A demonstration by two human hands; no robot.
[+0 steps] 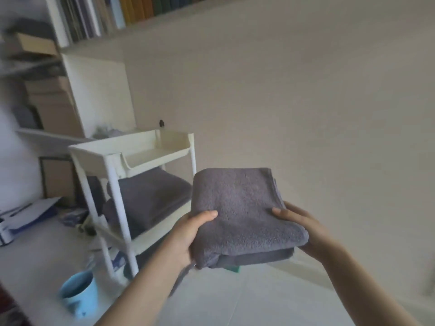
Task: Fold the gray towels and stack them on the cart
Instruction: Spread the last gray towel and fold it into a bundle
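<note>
blue mug [78, 294], bookshelf [94, 74], cardboard boxes [53, 104]

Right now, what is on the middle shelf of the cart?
Folded gray towels lie stacked on the middle shelf of the cart. Their right end is hidden behind the towel held by the left hand and right hand.

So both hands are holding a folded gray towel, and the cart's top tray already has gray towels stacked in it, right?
Not quite. The head view shows both hands, left and right, holding the folded towel, but the gray towels lie on the cart's middle shelf; no towels show in the top tray.
</note>
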